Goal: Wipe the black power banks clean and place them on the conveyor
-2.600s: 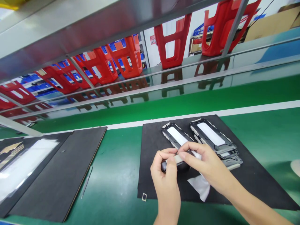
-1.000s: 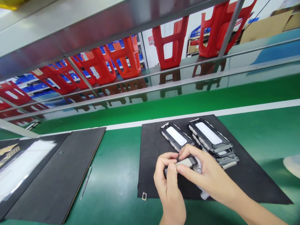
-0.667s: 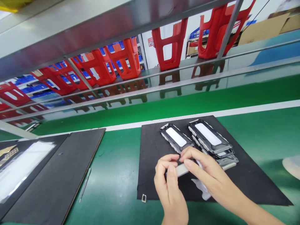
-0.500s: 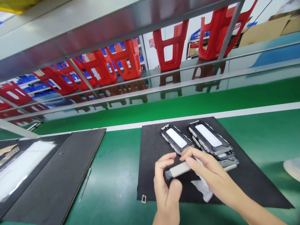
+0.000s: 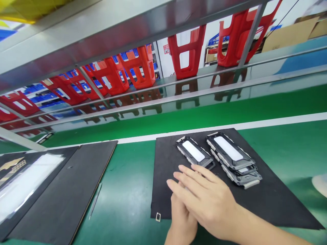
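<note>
One right hand (image 5: 209, 200) laid over a left hand (image 5: 182, 217)

I am far away, but I can see both hands close together above the near part of a black mat (image 5: 163, 163). The right hand has its fingers out straight, side by side, and it covers a lot of the left hand. I can see the left wrist and some of the palm side, but most of those fingers are hidden. I cannot tell if the left hand is curled or flat, or if something is tucked between the two.

Just past the fingers lies one black case (image 5: 194, 151), white down the middle. I cannot tell if the fingers touch it. To the right of it is a pile of cases (image 5: 230, 151), not lined up neatly. They all lie on the mat.

A little pale ring (image 5: 156, 216) sits at the near left corner of the mat. Under the mat is a green counter (image 5: 130, 183). Well to the left, a thin tool (image 5: 95, 201) lies beside a dark board (image 5: 68, 183).
</note>
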Available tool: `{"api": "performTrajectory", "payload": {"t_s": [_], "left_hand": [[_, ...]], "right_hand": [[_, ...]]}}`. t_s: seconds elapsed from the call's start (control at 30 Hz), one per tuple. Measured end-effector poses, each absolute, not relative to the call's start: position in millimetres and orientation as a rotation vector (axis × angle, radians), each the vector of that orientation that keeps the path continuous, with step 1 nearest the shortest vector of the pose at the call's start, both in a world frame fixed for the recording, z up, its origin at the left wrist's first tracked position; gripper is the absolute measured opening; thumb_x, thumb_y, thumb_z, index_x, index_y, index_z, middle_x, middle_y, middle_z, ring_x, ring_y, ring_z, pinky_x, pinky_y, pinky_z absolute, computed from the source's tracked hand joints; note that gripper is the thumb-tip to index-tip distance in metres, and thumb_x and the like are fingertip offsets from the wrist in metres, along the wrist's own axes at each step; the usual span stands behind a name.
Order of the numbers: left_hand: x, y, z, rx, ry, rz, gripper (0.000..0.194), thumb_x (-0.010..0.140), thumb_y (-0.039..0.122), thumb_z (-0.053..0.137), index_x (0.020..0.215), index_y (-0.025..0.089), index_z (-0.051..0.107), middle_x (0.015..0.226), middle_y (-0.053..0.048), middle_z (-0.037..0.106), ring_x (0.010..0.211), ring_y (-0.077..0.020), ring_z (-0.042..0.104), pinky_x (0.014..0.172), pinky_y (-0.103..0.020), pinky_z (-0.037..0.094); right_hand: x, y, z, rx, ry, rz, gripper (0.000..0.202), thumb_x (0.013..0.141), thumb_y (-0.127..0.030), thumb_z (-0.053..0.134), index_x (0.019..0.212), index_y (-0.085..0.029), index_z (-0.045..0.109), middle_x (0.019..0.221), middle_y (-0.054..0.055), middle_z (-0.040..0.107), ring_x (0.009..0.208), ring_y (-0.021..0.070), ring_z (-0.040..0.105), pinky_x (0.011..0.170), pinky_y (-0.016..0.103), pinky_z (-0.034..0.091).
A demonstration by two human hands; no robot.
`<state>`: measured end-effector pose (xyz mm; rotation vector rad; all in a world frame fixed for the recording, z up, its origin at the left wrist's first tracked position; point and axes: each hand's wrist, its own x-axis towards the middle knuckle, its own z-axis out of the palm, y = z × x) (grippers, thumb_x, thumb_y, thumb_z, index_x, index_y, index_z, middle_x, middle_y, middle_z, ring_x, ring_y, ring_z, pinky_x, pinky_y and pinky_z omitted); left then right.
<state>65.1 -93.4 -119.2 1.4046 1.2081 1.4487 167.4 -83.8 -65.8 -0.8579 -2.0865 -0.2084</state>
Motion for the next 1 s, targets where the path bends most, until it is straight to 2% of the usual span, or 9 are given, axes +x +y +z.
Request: {"api": "performTrajectory", "payload": {"t_s": [0.13,0.2,0.27,0.43,0.57,0.67,0.77,0.9,1.0], "left_hand": [[56.5,-91.6,-120.8,1.747,1.000,1.429,0.036,0.080,0.020,0.061,0.115,0.031,0.060,0.111,-0.006,0.070,0.103,-0.0264,0.066,0.097,-0.045,0.047],[52.3,-89.6,-120.5,1.945,0.875,1.507,0.052,0.080,0.010,0.060,0.125,0.034,0.052,0.122,-0.005,0.064,0.116,-0.0267,0.058,0.109,-0.053,0.032],[50.1,-88.8,-119.1,2.018,0.854,1.668,0.050,0.084,0.013,0.055,0.129,0.034,0.049,0.124,-0.006,0.062,0.119,-0.0271,0.055,0.110,-0.057,0.028],[43.7,-86.2,-106.1,2.361,0.852,1.685,0.057,0.078,0.012,0.063,0.129,0.036,0.051,0.107,-0.005,0.070,0.105,-0.0283,0.063,0.104,-0.054,0.039],[38.9,-80.7,-103.8,2.649,0.784,1.661,0.041,0.071,0.011,0.070,0.104,0.036,0.067,0.094,-0.001,0.075,0.095,-0.0244,0.069,0.106,-0.047,0.039],[42.5,-80.2,-111.5,2.430,0.965,1.755,0.042,0.069,0.017,0.074,0.104,0.039,0.066,0.113,-0.001,0.069,0.113,-0.0232,0.060,0.111,-0.044,0.031],[52.6,-80.8,-107.7,1.417,1.307,1.740,0.049,0.078,0.028,0.066,0.125,0.033,0.054,0.143,-0.005,0.046,0.133,-0.0252,0.039,0.112,-0.045,0.029],[66.4,-79.1,-84.2,0.636,1.128,1.295,0.057,0.081,0.062,0.047,0.117,0.020,0.060,0.111,-0.013,0.069,0.111,-0.0303,0.060,0.093,-0.043,0.050],[70.4,-76.6,-78.5,0.550,1.315,1.281,0.060,0.075,0.069,0.051,0.099,0.017,0.068,0.099,-0.013,0.072,0.107,-0.0302,0.062,0.088,-0.038,0.052]], "right_hand": [[181.2,-81.2,-70.1,-0.974,-1.829,0.145,0.036,0.089,-0.008,0.040,0.118,-0.021,0.057,0.109,0.006,0.070,0.105,0.0203,0.062,0.093,0.035,0.044],[192.2,-78.9,-69.2,-1.024,-1.568,0.456,0.029,0.094,-0.016,0.040,0.115,-0.024,0.059,0.107,0.005,0.070,0.099,0.0176,0.065,0.087,0.031,0.049],[199.7,-75.0,-71.2,-1.116,-1.262,0.743,0.025,0.095,-0.031,0.042,0.107,-0.024,0.062,0.101,0.005,0.070,0.091,0.0181,0.066,0.080,0.030,0.052],[203.4,-74.8,-78.1,-1.257,-0.887,1.289,0.043,0.084,-0.055,0.051,0.081,-0.016,0.069,0.066,0.004,0.065,0.066,0.0198,0.064,0.064,0.032,0.054],[206.3,-91.0,-68.0,-1.069,-0.526,1.810,0.033,0.072,-0.051,0.067,0.074,-0.018,0.072,0.073,0.005,0.071,0.073,0.0211,0.068,0.068,0.030,0.054],[213.7,-97.6,-63.8,-1.024,-0.644,1.752,0.032,0.064,-0.044,0.076,0.087,-0.020,0.074,0.085,0.005,0.073,0.080,0.0212,0.068,0.069,0.027,0.053],[219.8,-97.0,-66.6,-0.992,-0.939,1.633,0.045,0.072,-0.051,0.068,0.106,-0.021,0.070,0.100,0.007,0.071,0.085,0.0235,0.067,0.074,0.032,0.054],[216.2,-96.1,-66.2,-0.967,-1.452,1.343,0.039,0.085,-0.050,0.052,0.110,-0.025,0.068,0.090,0.006,0.071,0.078,0.0224,0.066,0.072,0.032,0.054],[209.1,-100.2,-60.3,-0.963,-1.625,1.129,0.033,0.087,-0.047,0.047,0.102,-0.027,0.068,0.075,0.004,0.069,0.066,0.0209,0.063,0.063,0.028,0.053]]}}
